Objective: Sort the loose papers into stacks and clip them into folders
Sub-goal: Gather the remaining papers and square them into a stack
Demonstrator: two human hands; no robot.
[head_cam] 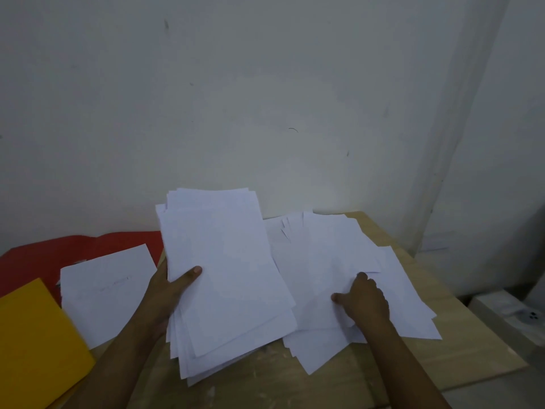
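On the wooden tabletop (413,364), against a pale wall (265,84), a red folder (59,252) lies open at the far left with a small stack of white sheets (106,293) resting on it. A yellow folder (35,343) sits nearer, at the left edge, its corner overlapping that stack. At the right, a loose spread of white papers (339,261) covers much of the tabletop, its sheets fanned and uneven.

The left hand (168,293) grips a thick, ragged bundle of papers (227,276) by its left edge, thumb pressed on the top sheet, the bundle tilted up off the tabletop. Just to its right, the right hand (364,301) rests on the loose spread, fingers curled and pinching a top sheet near the middle of that pile.
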